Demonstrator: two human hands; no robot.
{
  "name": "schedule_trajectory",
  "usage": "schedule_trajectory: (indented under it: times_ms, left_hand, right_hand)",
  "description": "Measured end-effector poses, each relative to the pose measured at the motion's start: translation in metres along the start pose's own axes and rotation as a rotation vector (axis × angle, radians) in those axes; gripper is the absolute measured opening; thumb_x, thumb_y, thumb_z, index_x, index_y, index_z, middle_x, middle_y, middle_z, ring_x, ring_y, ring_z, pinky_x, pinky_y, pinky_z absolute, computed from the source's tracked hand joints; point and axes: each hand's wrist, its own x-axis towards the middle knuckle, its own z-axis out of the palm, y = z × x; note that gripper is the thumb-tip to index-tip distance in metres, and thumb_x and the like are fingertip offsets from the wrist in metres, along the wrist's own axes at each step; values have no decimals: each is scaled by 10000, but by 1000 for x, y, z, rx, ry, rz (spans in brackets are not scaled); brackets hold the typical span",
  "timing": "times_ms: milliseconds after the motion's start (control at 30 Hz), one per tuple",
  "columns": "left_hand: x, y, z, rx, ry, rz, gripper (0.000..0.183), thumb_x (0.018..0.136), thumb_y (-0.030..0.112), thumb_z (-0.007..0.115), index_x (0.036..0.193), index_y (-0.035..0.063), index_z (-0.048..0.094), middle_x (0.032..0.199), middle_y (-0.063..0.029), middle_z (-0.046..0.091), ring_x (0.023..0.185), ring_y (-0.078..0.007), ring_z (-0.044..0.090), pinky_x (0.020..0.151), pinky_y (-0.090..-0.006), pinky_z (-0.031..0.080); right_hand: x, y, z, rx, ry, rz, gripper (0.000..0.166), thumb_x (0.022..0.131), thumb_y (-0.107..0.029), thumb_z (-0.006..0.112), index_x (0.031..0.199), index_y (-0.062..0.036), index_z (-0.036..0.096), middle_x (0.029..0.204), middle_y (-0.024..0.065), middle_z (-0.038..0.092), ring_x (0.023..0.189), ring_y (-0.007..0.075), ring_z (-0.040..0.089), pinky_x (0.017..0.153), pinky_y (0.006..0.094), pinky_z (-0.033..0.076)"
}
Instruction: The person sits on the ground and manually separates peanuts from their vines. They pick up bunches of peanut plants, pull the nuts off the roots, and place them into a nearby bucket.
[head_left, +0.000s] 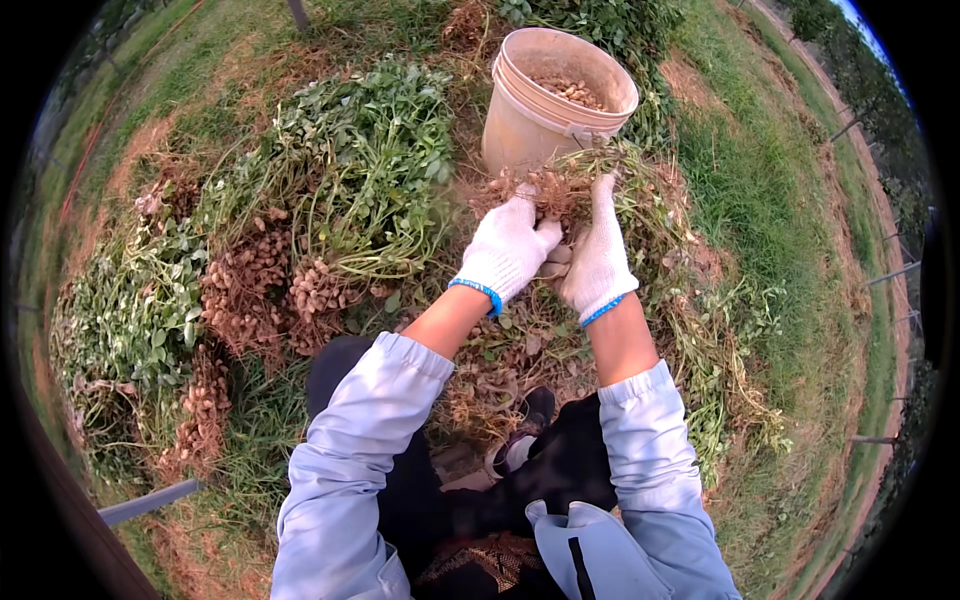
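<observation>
Both my hands wear white knitted gloves with blue cuffs. My left hand (504, 244) has its fingers in the tangled roots of a peanut plant (555, 193). On the other side, my right hand (602, 259) grips the same plant, its thumb upright along the stems. Their fingertips are partly hidden by the roots. Just beyond my hands stands an off-white plastic bucket (517, 124), slightly tilted in view. Loose peanut pods (574, 91) lie at its bottom.
Uprooted peanut plants (367, 157) are heaped at the left, with clusters of pods (251, 289) facing me. Stripped vines (675, 247) lie at the right beside green grass (750, 202). A grey bar (150, 501) sticks in at lower left. My shoe (536, 412) rests on dry leaves.
</observation>
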Motion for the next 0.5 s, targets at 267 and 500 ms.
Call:
schedule_trajectory:
  times_ms: [267, 500]
  left_hand:
    - [-10, 14, 10, 83, -39, 14, 484, 936, 353, 638, 1314, 56, 588, 1121, -231, 708, 1033, -410, 683, 893, -484, 544]
    - [-11, 14, 7, -2, -31, 23, 372, 955, 303, 630, 1233, 56, 652, 1082, -203, 728, 1024, -383, 697, 859, -479, 563]
  right_hand:
    - [4, 7, 1, 73, 59, -107, 449, 1007, -500, 516, 1282, -155, 597, 1239, 72, 681, 1131, 278, 640, 973, 476, 502]
    - [6, 2, -2, -48, 240, -67, 472, 993, -521, 544, 1272, -148, 617, 1145, 92, 700, 1017, 273, 668, 899, 441, 530]
